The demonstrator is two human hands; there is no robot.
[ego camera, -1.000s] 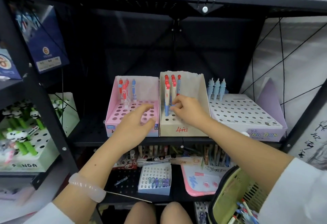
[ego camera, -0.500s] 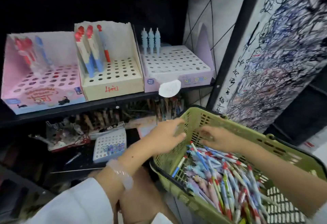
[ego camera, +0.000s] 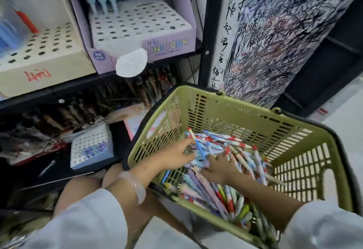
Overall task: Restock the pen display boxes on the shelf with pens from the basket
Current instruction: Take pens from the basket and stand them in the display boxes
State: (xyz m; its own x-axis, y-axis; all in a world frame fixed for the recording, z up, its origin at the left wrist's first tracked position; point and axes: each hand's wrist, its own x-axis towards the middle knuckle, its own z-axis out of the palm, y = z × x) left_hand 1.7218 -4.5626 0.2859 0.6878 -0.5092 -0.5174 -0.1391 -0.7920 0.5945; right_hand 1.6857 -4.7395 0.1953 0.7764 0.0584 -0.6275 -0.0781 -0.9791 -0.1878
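Both hands dig in the green basket (ego camera: 231, 111) at five o'clock, left hand (ego camera: 174, 155) pinching pens (ego camera: 198, 146), right hand (ego camera: 222, 167) spread flat on the pile, so it's the picking step; next, probably lifting a matched bunch toward the display boxes (ego camera: 137, 26) at eleven o'clock.

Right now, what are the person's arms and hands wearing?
Both arms wear white long sleeves pushed up the forearms. The left hand has a pale, translucent bangle at its wrist. The right hand is bare, with no ring, watch or glove showing.
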